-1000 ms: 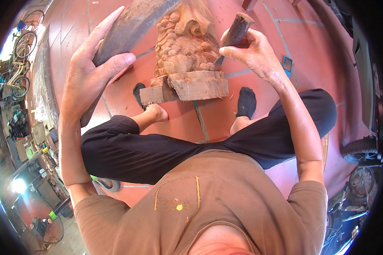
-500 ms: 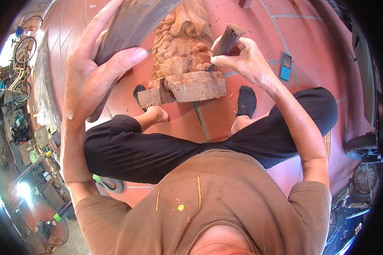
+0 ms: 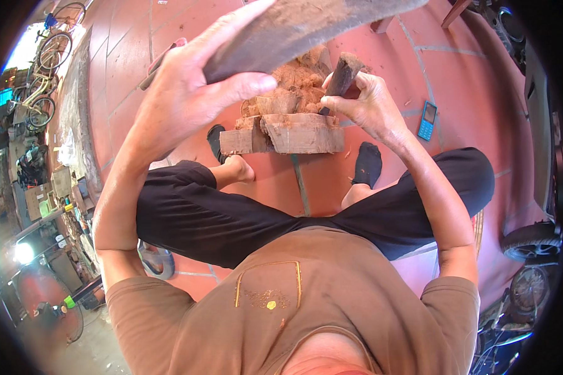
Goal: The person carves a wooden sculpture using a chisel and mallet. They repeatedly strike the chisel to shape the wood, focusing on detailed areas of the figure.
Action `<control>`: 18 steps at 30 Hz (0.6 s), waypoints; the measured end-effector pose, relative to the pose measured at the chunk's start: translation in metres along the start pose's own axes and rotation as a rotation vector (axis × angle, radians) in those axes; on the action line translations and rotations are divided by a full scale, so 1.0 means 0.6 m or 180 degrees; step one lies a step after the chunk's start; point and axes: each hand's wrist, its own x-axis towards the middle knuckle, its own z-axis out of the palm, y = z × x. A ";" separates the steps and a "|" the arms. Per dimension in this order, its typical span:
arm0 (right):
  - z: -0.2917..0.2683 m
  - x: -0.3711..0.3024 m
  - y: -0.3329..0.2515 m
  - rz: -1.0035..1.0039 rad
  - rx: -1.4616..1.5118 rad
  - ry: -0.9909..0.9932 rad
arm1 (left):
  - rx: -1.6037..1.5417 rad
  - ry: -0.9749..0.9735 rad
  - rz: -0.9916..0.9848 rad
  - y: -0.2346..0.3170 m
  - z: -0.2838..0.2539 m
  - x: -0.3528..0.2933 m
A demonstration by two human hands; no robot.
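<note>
My left hand [image 3: 184, 103] is raised and closed around a long, flat wooden mallet [image 3: 300, 34], its thumb lying along the near edge. The mallet stretches to the upper right, above the chisel and in front of much of the carving. My right hand [image 3: 375, 106] pinches a chisel [image 3: 341, 78] by its dark, worn wooden handle, the butt end pointing up. The chisel's tip is down at the right side of a carved block of brown wood [image 3: 303, 134]. Rough knobbly relief covers the block above its flat-sided base. Loose wood dust lies on the carving.
The carving stands on red floor tiles [image 3: 231, 194] between my feet, near a dark sock [image 3: 368, 164]. A blue keypad phone [image 3: 427, 120] lies to the right. Bicycles [image 3: 55, 53] and clutter line the left side; a black wheel [image 3: 532, 242] is at the right edge.
My left hand has brought the mallet rightward, so that it now covers more of the carving and reaches above the chisel. My right hand still holds the chisel at the carving's right side.
</note>
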 end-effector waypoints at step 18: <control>-0.047 0.016 0.021 -0.0088 -0.1363 0.0887 | 0.0709 0.0322 -0.0856 -0.038 -0.074 -0.087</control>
